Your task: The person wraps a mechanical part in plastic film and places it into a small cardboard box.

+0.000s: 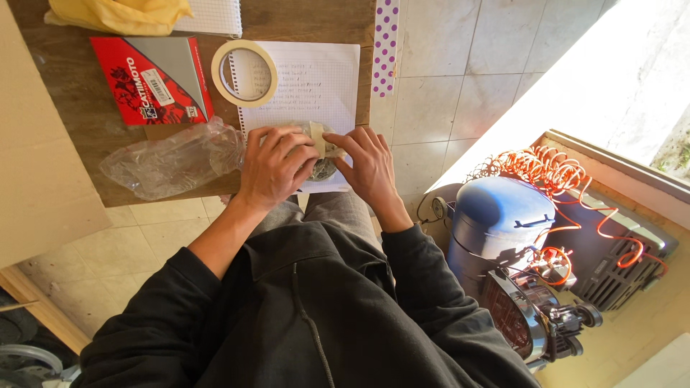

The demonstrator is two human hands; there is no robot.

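Note:
My left hand [275, 167] wraps over a small round dark object [323, 169] covered in clear plastic, at the near edge of a wooden table [79, 100]. A strip of beige tape [317, 137] runs across the object's top. My right hand [366, 164] presses its fingertips on the tape and the object's right side. The object rests on a spiral notebook page [316, 79] with handwriting. A roll of beige masking tape [244, 72] lies on the notebook's upper left corner.
A crumpled clear plastic bag [169, 159] lies left of my hands. A red and grey box [152, 79] and a yellow cloth [118, 14] sit farther back. On the tiled floor to the right stands a blue air compressor [499, 223] with an orange coiled hose [553, 172].

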